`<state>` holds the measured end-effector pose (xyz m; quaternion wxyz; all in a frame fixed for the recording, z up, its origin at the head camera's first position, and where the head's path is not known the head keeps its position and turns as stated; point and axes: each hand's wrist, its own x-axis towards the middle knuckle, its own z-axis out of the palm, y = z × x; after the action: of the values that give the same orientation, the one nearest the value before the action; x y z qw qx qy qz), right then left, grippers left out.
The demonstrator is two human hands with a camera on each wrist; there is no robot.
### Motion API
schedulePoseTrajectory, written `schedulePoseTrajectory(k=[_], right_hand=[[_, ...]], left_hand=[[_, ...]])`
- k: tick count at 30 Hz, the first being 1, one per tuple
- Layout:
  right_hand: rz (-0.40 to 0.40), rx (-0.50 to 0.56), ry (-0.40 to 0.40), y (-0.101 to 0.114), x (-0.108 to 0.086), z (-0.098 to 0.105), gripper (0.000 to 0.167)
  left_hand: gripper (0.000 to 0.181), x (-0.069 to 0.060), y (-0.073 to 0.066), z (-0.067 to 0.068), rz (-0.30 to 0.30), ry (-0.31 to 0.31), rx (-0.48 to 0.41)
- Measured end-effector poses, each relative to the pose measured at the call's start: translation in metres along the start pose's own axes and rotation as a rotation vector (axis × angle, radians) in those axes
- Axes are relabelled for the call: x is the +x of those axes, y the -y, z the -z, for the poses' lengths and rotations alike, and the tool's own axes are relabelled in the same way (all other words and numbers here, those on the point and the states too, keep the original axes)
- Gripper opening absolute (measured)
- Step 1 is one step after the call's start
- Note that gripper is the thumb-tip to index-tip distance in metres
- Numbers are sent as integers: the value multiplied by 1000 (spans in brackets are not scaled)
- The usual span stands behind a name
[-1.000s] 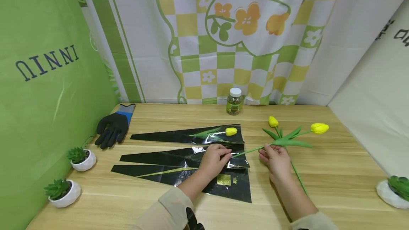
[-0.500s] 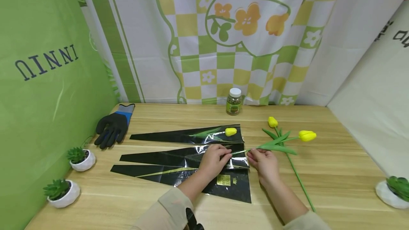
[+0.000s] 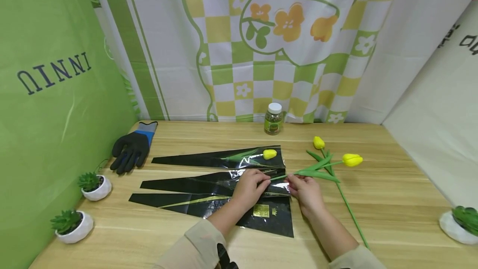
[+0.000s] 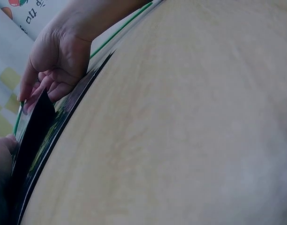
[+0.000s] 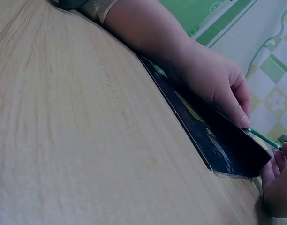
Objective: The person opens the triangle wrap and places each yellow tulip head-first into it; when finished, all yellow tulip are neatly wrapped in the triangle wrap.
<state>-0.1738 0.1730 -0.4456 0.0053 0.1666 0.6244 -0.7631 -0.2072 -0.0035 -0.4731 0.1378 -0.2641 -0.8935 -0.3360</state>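
Observation:
In the head view my right hand [image 3: 307, 194] pinches the green stem of a yellow artificial tulip [image 3: 352, 160], just below its leaves. The stem runs left into the mouth of the middle black-and-clear flower sleeve [image 3: 186, 184]. At that mouth my left hand [image 3: 251, 186] grips the sleeve's raised upper edge, thumb beside the stem. The right wrist view shows the lifted sleeve [image 5: 214, 136] under the left hand [image 5: 214, 77]. A second tulip [image 3: 318, 142] lies behind and crosses the held one. Another sleeve [image 3: 194, 159] holds a tulip [image 3: 269, 154]; the nearest sleeve [image 3: 280, 219] lies flat, gold-printed.
A white-capped jar [image 3: 274, 118] stands at the table's back. On the left lie a black and blue work glove [image 3: 132, 148] and two potted succulents [image 3: 98, 187]. Another potted succulent [image 3: 461, 224] sits at the right edge. Curtains border the wooden table [image 3: 396, 219].
My right hand has moved left with the tulip, its stem sliding further into the middle sleeve. The left hand has stayed at the sleeve's mouth.

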Motion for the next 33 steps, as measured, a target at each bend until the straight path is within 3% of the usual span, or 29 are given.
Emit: schedulePoseTrajectory(k=[9,14,19,27,33], right_hand=[[-6,8,7,2,-1,9,27],[7,44,-13,8,-1,19,21],[34,103,-69,17,-3,32,11],[2,135,-156,28,-5,48,28],[-5,183,-228,31,0,54,23]], left_hand=[[16,0,0,-1,23,19,22],[17,0,1,-1,29,29,31],[17,0,1,-1,28,35,33],[17,0,1,0,28,36,30],[17,0,0,0,33,38,24]])
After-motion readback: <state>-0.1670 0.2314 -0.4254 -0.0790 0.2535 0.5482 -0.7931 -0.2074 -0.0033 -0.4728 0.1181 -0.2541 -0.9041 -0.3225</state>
